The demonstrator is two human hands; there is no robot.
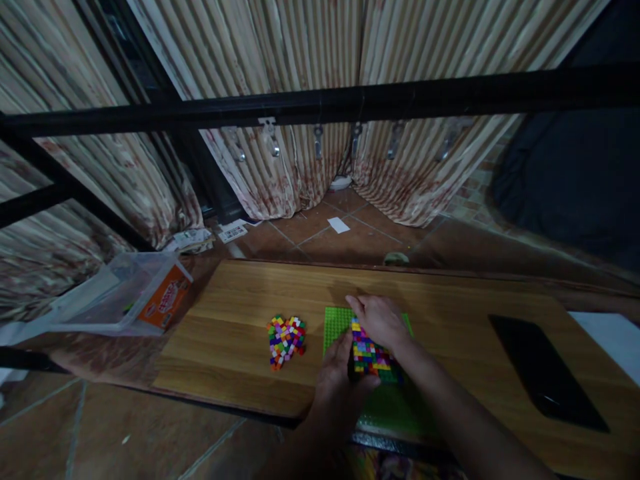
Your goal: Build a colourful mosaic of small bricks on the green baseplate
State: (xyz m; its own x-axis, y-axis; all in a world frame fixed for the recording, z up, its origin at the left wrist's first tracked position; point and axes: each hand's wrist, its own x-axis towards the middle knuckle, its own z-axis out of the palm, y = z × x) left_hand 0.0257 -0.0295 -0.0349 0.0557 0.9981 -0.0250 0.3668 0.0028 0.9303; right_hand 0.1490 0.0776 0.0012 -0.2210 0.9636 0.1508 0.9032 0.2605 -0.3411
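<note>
A green baseplate (334,321) lies on the wooden table (240,300), partly covered by a block of small multicoloured bricks (369,355) pressed onto it. My right hand (381,321) rests on the top edge of that block, fingers bent over it. My left hand (339,380) holds the plate's left side, thumb against the bricks. A loose heap of coloured bricks (286,340) lies on the table to the left of the plate.
A black flat device (545,373) lies at the table's right, with white paper (613,337) beyond it. A clear plastic box with an orange label (135,293) sits left of the table. A black metal frame bar (320,103) crosses overhead; curtains hang behind.
</note>
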